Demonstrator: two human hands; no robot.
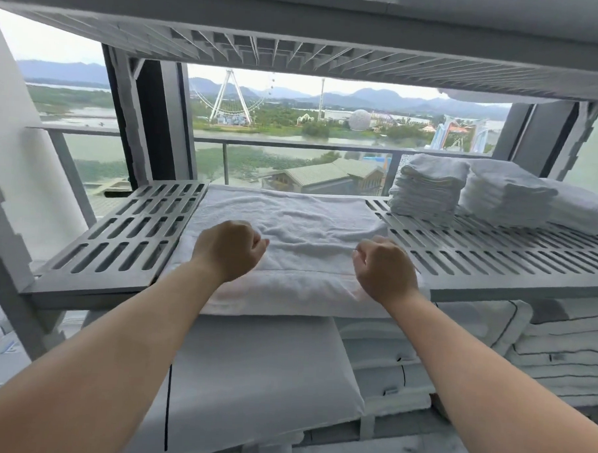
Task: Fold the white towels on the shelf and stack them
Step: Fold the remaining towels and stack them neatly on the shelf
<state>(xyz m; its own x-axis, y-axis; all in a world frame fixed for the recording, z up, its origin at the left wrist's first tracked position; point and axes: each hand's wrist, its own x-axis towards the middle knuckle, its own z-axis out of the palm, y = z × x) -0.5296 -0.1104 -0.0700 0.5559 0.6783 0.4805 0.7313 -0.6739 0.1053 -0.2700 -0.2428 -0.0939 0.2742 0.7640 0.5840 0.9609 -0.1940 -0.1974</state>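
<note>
Both bare forearms extend forward side by side, wrists level, with the left hand (228, 250) and right hand (385, 268) curled into loose fists, knuckles up, resting on the near part of the spread towel (291, 219), apart.

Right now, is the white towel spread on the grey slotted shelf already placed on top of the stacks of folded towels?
No, the white towel lies flat under both hands, apart from the folded stacks at the right.

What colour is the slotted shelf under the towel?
Grey; the slotted shelf shows clearly in the head view.
</note>
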